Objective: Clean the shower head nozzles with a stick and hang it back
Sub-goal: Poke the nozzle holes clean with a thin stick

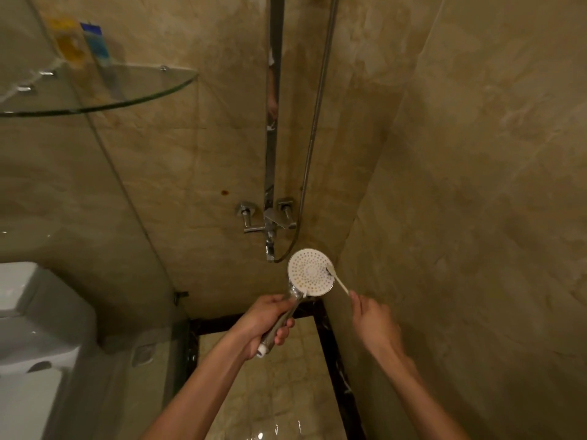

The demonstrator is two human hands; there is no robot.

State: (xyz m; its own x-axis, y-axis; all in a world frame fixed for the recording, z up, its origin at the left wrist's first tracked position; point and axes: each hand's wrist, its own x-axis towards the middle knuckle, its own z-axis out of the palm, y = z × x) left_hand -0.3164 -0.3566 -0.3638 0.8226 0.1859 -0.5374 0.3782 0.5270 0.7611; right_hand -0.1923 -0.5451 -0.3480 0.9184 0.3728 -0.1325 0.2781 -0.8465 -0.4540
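Note:
A round white shower head (309, 271) with a chrome rim faces me, its nozzle face dotted with small holes. My left hand (265, 322) grips its chrome handle from below. My right hand (373, 319) pinches a thin white stick (340, 282) whose tip rests on the right edge of the nozzle face. A metal hose (313, 128) runs from above down to the mixer and loops toward the head.
A chrome mixer tap (270, 217) and a vertical rail (273, 106) are fixed to the beige tiled wall. A glass corner shelf (127, 90) with bottles hangs upper left. A white toilet tank (31, 328) stands behind a glass panel. Tiled floor with a dark border lies below.

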